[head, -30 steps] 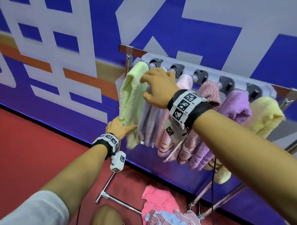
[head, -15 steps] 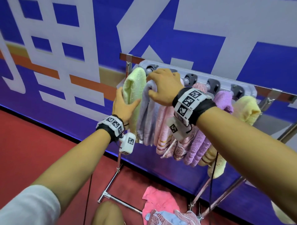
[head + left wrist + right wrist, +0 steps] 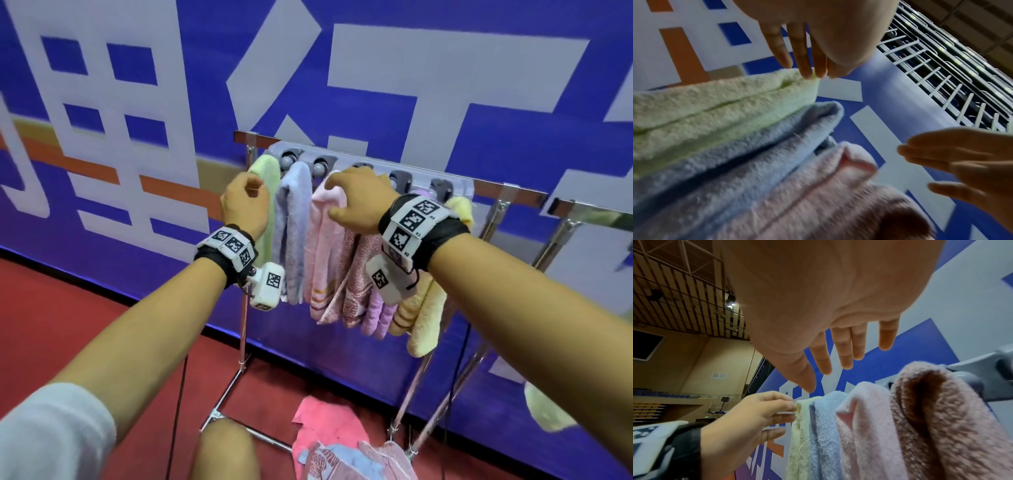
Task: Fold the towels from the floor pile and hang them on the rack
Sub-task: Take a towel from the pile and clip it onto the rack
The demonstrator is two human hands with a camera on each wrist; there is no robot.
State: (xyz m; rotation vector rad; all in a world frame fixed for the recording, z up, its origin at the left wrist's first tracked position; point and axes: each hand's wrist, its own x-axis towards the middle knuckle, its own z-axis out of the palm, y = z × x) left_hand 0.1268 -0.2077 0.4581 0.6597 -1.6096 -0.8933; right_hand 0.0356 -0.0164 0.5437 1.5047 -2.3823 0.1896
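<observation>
A metal rack (image 3: 513, 196) with a grey peg bar (image 3: 346, 158) carries folded towels side by side: green (image 3: 269, 205), blue (image 3: 293, 233), pink (image 3: 322, 246), mottled pink (image 3: 359, 267), purple and yellow (image 3: 428, 318). My left hand (image 3: 248, 195) is at the top of the green towel (image 3: 715, 104), and its fingertips (image 3: 809, 75) and thumb pinch the top fold. My right hand (image 3: 342, 192) hovers just above the pink towel (image 3: 865, 418) with its fingers (image 3: 844, 352) straight and apart, holding nothing. The floor pile (image 3: 329, 425) of pink and blue towels lies under the rack.
A blue wall with large white characters stands right behind the rack. A second chrome rack (image 3: 589, 214) adjoins on the right, with a pale green cloth (image 3: 544, 409) below it. My knee (image 3: 226, 448) is at the bottom edge, over red floor.
My left hand slid up the green towel from its lower part to the top fold. My right hand came off the blue towel and shifted right, above the pink one.
</observation>
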